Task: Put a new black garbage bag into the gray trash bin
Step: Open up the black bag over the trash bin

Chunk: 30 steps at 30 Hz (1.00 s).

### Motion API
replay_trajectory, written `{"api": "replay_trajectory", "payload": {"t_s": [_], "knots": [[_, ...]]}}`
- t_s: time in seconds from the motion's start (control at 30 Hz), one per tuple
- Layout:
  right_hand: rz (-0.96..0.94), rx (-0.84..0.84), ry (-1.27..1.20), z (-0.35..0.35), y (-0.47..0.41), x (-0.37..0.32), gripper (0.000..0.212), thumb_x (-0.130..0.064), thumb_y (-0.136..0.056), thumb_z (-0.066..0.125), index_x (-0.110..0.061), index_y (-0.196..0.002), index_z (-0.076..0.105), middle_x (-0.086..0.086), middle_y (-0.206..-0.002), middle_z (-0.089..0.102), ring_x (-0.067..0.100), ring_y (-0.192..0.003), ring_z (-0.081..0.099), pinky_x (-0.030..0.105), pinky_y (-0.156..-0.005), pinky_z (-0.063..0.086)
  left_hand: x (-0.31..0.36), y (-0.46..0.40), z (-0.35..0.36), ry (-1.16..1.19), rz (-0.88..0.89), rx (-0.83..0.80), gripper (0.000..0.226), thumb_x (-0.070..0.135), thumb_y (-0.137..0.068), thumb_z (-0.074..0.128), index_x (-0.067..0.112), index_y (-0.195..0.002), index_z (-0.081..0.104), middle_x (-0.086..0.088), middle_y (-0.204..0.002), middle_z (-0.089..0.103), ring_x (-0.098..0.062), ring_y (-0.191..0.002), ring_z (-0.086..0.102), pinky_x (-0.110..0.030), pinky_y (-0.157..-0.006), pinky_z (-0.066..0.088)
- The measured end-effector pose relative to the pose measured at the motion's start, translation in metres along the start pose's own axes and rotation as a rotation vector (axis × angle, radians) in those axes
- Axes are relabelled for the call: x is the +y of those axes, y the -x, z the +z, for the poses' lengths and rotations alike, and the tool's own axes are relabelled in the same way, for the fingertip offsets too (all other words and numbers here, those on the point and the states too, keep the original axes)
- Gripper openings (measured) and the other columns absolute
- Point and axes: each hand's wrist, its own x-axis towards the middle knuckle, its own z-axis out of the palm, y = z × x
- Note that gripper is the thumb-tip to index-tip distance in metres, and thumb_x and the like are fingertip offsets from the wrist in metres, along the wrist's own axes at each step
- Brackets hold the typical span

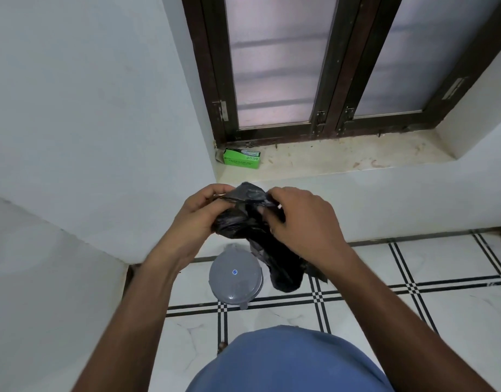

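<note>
my left hand (200,215) and right hand (303,219) meet mid-frame, fingers pinching a crumpled black plastic garbage bag (260,236) above the lidded round gray trash bin (235,278).

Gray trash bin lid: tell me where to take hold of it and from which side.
Grip the small tab on the gray trash bin lid's near edge, from above on the person's side. The lid is shut, round and flat, so the tab looks like the only protruding hold.

White tiled floor (385,267) under closed gray trash bin (235,275); green box (241,159) on window ledge (342,157).
</note>
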Motion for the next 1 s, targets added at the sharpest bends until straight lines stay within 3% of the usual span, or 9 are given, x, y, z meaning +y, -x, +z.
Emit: {"api": "replay_trajectory", "payload": {"t_s": [0.13,0.3,0.4,0.5,0.6,0.73,0.8,0.9,1.0], "knots": [[0.071,-0.149,-0.623,-0.016,-0.012,0.034,0.02,-0.01,-0.1,0.075,-0.024,-0.11,0.084,-0.005,-0.1,0.085,0.014,-0.095,0.08,0.038,-0.091,0.063,-0.011,0.002,-0.017,-0.493,0.051,0.037,0.055,0.027,-0.072,0.101,0.032,-0.116,0.069,0.001,-0.083,0.063,-0.012,-0.073,0.069,-0.025,-0.069,0.058],[0.118,-0.533,-0.998,-0.057,-0.012,0.06,0.01,-0.012,-0.096,0.076,-0.01,-0.096,0.086,0.015,-0.092,0.081,0.022,-0.082,0.077,0.027,-0.073,0.062,-0.025,-0.003,-0.034,-1.057,-0.026,0.265,0.026,0.036,-0.078,0.091,0.023,-0.095,0.076,0.005,-0.089,0.068,-0.007,-0.074,0.063,-0.015,-0.059,0.04],[0.186,-0.48,-0.835,-0.054,-0.014,0.07,0.012,-0.018,-0.102,0.076,-0.017,-0.095,0.086,0.01,-0.091,0.082,0.024,-0.082,0.08,0.033,-0.071,0.062,-0.013,-0.002,-0.041,-0.642,-0.213,0.201,0.018,0.024,-0.094,0.08,0.007,-0.087,0.083,-0.013,-0.084,0.083,-0.014,-0.066,0.077,-0.026,-0.063,0.065],[0.089,-0.76,-0.284,-0.06,-0.013,0.073,0.025,-0.044,-0.094,0.086,-0.021,-0.101,0.085,0.001,-0.095,0.085,0.027,-0.094,0.081,0.037,-0.084,0.063,-0.004,0.004,-0.05,-0.148,-0.314,-0.073,0.023,0.013,-0.102,0.07,0.003,-0.12,0.081,-0.023,-0.115,0.08,-0.031,-0.097,0.078,-0.049,-0.092,0.067],[0.103,-0.875,-0.884,-0.062,-0.004,0.07,0.023,-0.037,-0.1,0.079,-0.015,-0.099,0.086,0.009,-0.095,0.084,0.025,-0.083,0.081,0.033,-0.078,0.064,-0.009,0.007,-0.059,0.132,-0.292,-0.228,0.044,0.014,-0.097,0.066,-0.001,-0.137,0.071,-0.027,-0.129,0.074,-0.034,-0.103,0.076,-0.051,-0.092,0.066],[0.32,-0.512,-1.354,-0.031,-0.01,0.079,0.043,-0.038,-0.1,0.077,0.002,-0.115,0.082,0.031,-0.118,0.078,0.042,-0.109,0.076,0.05,-0.102,0.062,-0.016,0.008,-0.06,0.411,-0.268,-0.121,0.048,0.018,-0.099,0.063,-0.009,-0.139,0.065,-0.017,-0.116,0.08,-0.025,-0.095,0.08,-0.036,-0.085,0.067],[0.375,-0.216,-0.95,-0.012,-0.017,0.087,0.04,-0.042,-0.105,0.073,-0.004,-0.099,0.082,0.024,-0.105,0.082,0.044,-0.106,0.078,0.052,-0.098,0.061,-0.016,0.007,-0.063,0.417,-0.264,-0.095,0.046,0.024,-0.101,0.064,-0.004,-0.138,0.07,-0.019,-0.125,0.078,-0.029,-0.104,0.078,-0.04,-0.088,0.067],[0.302,-0.067,-0.03,0.006,-0.013,0.094,0.046,-0.051,-0.107,0.064,-0.018,-0.074,0.068,0.003,-0.071,0.07,0.028,-0.076,0.07,0.036,-0.066,0.051,-0.017,0.006,-0.063,0.131,-0.257,-0.154,0.042,0.024,-0.096,0.078,0.002,-0.132,0.073,-0.022,-0.128,0.077,-0.037,-0.112,0.077,-0.043,-0.089,0.067],[0.336,-0.105,-0.225,0.011,-0.013,0.093,0.048,-0.048,-0.107,0.067,-0.014,-0.074,0.067,0.006,-0.069,0.067,0.028,-0.074,0.067,0.034,-0.062,0.042,-0.027,-0.002,-0.064,-0.358,-0.244,-0.05,0.029,0.023,-0.085,0.092,0.008,-0.106,0.08,-0.008,-0.098,0.084,-0.028,-0.09,0.081,-0.033,-0.077,0.063]]}}
